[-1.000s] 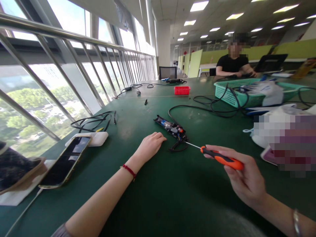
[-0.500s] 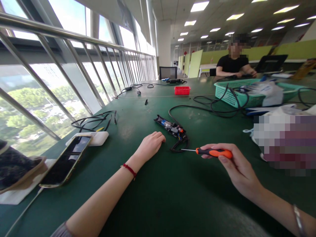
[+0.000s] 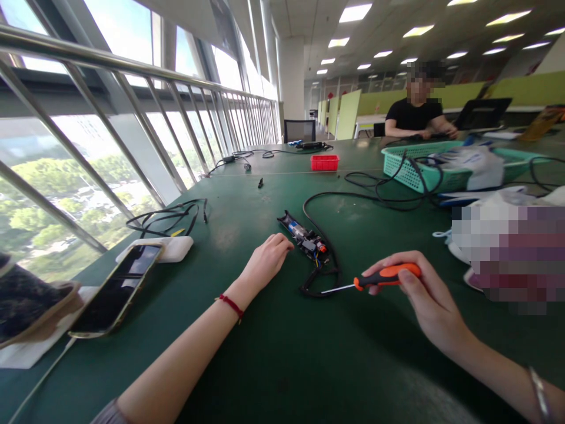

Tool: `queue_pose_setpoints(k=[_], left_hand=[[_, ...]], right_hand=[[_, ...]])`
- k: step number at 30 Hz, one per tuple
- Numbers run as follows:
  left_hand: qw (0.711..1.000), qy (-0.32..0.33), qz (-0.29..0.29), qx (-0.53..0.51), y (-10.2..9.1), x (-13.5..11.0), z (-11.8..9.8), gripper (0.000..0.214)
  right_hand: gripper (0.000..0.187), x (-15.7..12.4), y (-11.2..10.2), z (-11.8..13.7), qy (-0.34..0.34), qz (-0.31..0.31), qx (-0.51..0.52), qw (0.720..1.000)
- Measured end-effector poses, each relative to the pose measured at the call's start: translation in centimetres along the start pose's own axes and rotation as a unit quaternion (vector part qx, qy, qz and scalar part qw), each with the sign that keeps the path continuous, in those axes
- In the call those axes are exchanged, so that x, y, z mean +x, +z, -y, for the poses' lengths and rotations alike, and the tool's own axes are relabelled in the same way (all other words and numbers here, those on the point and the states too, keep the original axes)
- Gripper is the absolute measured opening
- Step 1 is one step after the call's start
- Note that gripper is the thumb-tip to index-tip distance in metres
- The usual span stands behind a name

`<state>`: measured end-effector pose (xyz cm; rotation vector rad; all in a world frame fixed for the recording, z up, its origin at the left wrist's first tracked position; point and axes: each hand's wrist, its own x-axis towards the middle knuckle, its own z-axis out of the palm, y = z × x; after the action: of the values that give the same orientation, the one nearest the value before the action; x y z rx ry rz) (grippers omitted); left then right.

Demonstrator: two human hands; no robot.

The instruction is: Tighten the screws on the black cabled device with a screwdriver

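Note:
My right hand (image 3: 426, 294) is closed round the orange-and-black handle of a screwdriver (image 3: 386, 275), its thin shaft pointing left. The screwdriver's tip touches a bent loop of black cable (image 3: 311, 292) on the table. That cable joins the near end of an opened electric tool (image 3: 304, 237), whose black half-shell shows a blue cylinder, a grey block, a red-orange part and coloured wires. Beside the tool's left edge rests my left hand (image 3: 270, 256), fingers curled together and fingertips turned down. I see nothing held in it, though its underside is hidden.
A phone (image 3: 117, 288) lies left on a white block (image 3: 176, 249), near coiled black cable (image 3: 165, 217). Farther back are a small black piece (image 3: 260, 183) and a red basket (image 3: 325, 163). At right stand a green basket (image 3: 406, 171) and plastic bags; a person (image 3: 417, 121) sits beyond.
The screwdriver has tilted, its tip moving down towards me. The cable loop has been drawn nearer with it, and the opened tool has shifted slightly. My left hand has hardly moved.

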<state>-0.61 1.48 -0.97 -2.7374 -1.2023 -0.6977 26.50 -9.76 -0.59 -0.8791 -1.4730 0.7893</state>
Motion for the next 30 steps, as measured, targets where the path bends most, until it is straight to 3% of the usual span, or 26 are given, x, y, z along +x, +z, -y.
queue_pose_setpoints(k=[5, 8, 13, 30], left_hand=[[0.978, -0.066, -0.145, -0.133, 0.4, 0.4, -1.0, 0.015], [0.961, -0.086, -0.185, -0.186, 1.1, 1.1, -2.0, 0.014], [0.964, -0.077, -0.180, -0.181, 1.8, 2.0, -2.9, 0.016], [0.978, -0.044, -0.175, -0.103, 2.2, 1.7, -2.8, 0.018]], right_hand=[[0.014, -0.4, 0.0, -0.3, 0.000, 0.003, 0.014, 1.000], [0.014, -0.4, -0.2, -0.5, 0.012, 0.006, 0.011, 1.000], [0.014, -0.4, -0.1, -0.4, 0.012, 0.011, 0.019, 1.000], [0.015, -0.8, 0.2, -0.7, -0.004, 0.039, -0.023, 0.999]])
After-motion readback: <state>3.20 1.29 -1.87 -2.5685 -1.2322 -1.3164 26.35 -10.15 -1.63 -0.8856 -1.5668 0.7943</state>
